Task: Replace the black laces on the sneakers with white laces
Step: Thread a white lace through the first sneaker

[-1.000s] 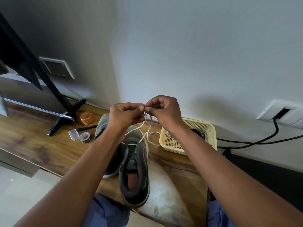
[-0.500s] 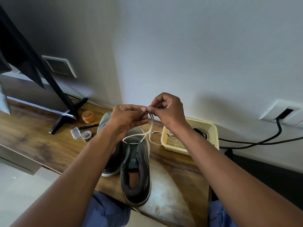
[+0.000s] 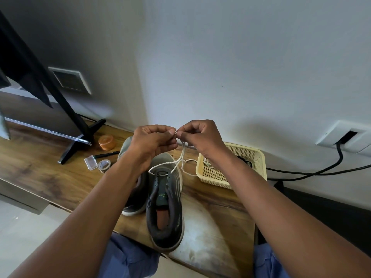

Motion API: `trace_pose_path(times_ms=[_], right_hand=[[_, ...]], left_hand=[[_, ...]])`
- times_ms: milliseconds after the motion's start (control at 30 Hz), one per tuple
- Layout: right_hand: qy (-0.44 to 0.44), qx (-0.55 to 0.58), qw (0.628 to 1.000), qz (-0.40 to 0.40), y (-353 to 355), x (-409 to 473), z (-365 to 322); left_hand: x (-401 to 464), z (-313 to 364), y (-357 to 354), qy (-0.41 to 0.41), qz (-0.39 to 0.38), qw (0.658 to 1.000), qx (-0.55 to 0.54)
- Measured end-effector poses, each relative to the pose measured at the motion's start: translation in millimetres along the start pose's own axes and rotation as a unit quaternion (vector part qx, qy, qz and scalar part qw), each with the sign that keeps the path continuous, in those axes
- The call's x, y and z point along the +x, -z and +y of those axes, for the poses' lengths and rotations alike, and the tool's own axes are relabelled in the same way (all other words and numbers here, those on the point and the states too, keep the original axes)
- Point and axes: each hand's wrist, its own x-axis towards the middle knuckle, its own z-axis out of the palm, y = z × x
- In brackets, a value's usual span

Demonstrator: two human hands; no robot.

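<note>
Two dark grey sneakers stand side by side on the wooden table [image 3: 40, 173], heels toward me. The right sneaker [image 3: 165, 205] has a white lace [image 3: 181, 155] threaded through its front eyelets. Both lace ends rise to my hands, held together above the shoe's toe. My left hand [image 3: 153, 140] and my right hand [image 3: 199, 137] each pinch a lace tip, the tips meeting between thumbs and forefingers. The left sneaker [image 3: 133, 199] is partly hidden behind my left forearm. A loose loop of lace lies beside the right sneaker's toe.
A cream plastic basket [image 3: 255, 167] sits right of the shoes with a black item inside. An orange lid [image 3: 107, 142], a small clear box [image 3: 91, 162], a tape roll [image 3: 104, 165] and a pen lie at the left. A TV stand foot [image 3: 80, 141] and wall cables [image 3: 321, 171] border the table.
Both hands stayed together above the shoe, shifting slightly. The lace tips are now lined up end to end between my fingertips, and the lace hangs a little straighter.
</note>
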Motion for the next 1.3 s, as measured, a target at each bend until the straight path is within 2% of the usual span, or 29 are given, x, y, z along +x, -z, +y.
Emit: trace_pose_path(times_ms=[400, 600, 1067, 1133, 1200, 1267, 1300], right_hand=[[0.045, -0.066, 0.997, 0.01, 1, 0, 1], [0.065, -0.058, 0.996, 0.004, 4, 0, -3], [0.071, -0.065, 0.995, -0.004, -1, 1, 0], [0.061, -0.072, 0.996, -0.003, -5, 1, 1], [0.043, -0.066, 0.997, 0.007, -7, 1, 2], [0.017, -0.032, 0.999, 0.019, -7, 0, -1], [0.01, -0.007, 1.0, 0.024, -7, 0, -4]], left_hand=[[7, -4, 5, 0.04, -0.035, 0.997, -0.056], [10, -5, 8, 0.062, -0.054, 0.993, -0.083], [12, -8, 10, 0.057, -0.066, 0.993, -0.078], [11, -6, 11, 0.043, -0.065, 0.995, -0.056], [12, -4, 16, 0.006, -0.054, 0.998, 0.018], [14, -5, 26, -0.064, -0.035, 0.983, 0.166], [14, -6, 32, -0.096, -0.037, 0.962, 0.253]])
